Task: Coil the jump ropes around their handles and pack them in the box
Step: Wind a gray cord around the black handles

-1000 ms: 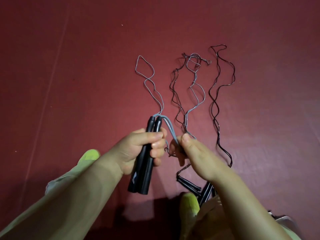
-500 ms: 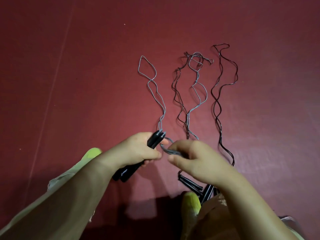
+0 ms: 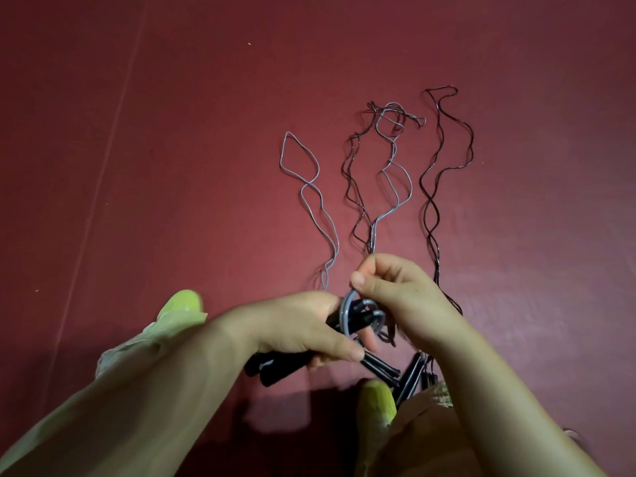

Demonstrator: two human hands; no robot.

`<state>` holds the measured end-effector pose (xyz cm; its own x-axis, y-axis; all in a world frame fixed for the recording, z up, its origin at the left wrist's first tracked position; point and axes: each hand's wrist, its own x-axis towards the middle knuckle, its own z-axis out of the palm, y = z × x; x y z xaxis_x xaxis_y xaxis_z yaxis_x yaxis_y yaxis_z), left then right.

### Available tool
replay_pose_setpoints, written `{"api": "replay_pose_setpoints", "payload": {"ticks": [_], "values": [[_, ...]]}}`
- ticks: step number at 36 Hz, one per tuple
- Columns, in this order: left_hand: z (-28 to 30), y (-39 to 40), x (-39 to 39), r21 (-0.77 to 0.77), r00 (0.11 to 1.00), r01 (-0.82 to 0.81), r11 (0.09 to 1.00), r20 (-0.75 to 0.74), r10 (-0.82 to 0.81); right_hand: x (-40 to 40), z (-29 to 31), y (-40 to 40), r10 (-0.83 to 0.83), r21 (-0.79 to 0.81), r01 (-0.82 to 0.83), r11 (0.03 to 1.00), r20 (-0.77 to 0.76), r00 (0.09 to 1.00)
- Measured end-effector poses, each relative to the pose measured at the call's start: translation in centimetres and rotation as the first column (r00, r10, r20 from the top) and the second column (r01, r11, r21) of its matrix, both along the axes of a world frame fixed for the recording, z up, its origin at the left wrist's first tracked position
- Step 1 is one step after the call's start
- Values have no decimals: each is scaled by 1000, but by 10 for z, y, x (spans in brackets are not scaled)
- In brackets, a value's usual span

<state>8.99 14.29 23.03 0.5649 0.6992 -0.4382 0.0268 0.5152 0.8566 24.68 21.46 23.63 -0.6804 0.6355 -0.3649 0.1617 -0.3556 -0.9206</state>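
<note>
Grey rope (image 3: 311, 201): first turns wound on paired black handles (image 3: 275, 368), rest trailing over red floor (image 3: 172, 166). Left hand (image 3: 296, 325) grips handles; right hand (image 3: 395, 290) pinches cord. Other ropes (image 3: 437, 187) uncoiled, their handles (image 3: 409, 373) near edge. Box unseen; packing outstanding.

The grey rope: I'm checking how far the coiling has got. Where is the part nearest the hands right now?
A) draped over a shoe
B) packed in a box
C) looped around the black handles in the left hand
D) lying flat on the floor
C: the grey rope loops around the black handles gripped by the left hand, with the right hand guiding it.
</note>
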Motion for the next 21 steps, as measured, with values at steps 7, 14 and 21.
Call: {"api": "replay_pose_setpoints", "payload": {"ticks": [7,14,21], "values": [[-3,-2,-12,-101,959,-155,983,222,174,-4,-1,-1,-53,45,53,998,5,999],[-3,-1,-18,-147,935,-235,961,236,264,-2,-1,-1,32,162,-30,986,-8,999],[-1,2,-12,-133,917,-370,920,109,384,-5,-8,-1,-61,421,-24,907,186,981]]}}
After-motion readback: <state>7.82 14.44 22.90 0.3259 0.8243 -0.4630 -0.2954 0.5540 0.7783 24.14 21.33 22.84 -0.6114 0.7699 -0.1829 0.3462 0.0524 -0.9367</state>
